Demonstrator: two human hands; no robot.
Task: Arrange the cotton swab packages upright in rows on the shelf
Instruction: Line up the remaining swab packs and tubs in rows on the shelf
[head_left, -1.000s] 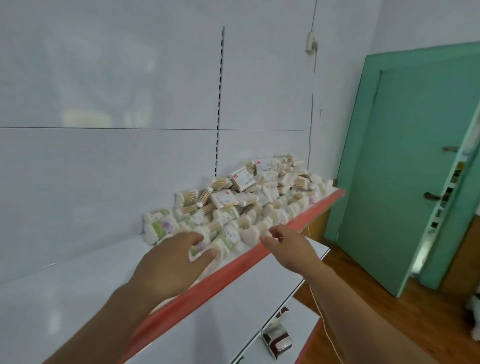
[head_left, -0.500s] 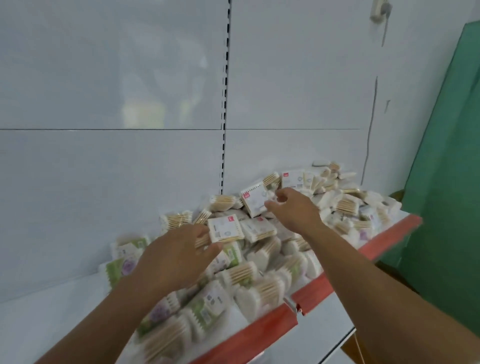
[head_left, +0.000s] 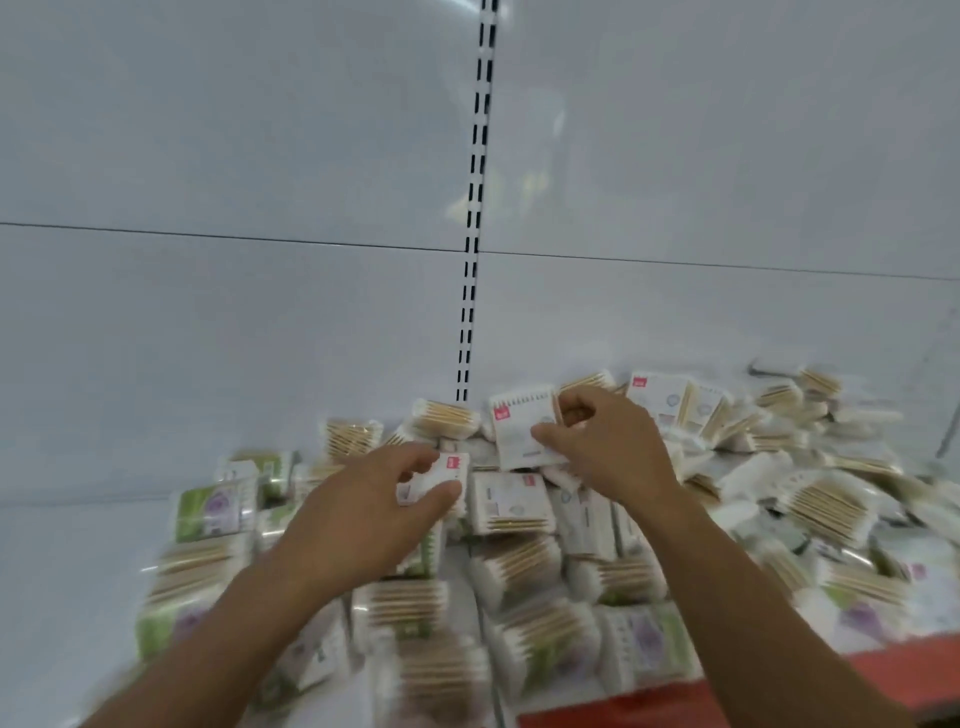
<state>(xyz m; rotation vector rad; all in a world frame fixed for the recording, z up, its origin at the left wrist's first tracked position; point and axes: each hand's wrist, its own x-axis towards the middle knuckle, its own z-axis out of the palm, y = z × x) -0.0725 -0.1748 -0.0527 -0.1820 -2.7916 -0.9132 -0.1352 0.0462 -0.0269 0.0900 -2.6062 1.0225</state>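
The cotton swab packages lie in a loose heap on the shelf, tumbled flat and at all angles. The heap spreads from the middle of our view out towards 3 o'clock, and the nearest packs are blurred. Our left hand reaches in from 7 o'clock and pinches a red-tagged white pack between the thumb and curled fingers, just above the heap's centre. Our right hand comes in from 5 o'clock and grips a larger white pack, also red-tagged. The thumb lies on its face and the fingers curl over its right edge, holding it tilted but near upright at the heap's 12 o'clock side. The two held packs are near each other but apart. At 9 o'clock of the heap we see green and purple packs lying on their sides. The shelf's red front edge shows at 4 o'clock. Behind the heap rises a white back panel, with a slotted upright running straight up to 12 o'clock
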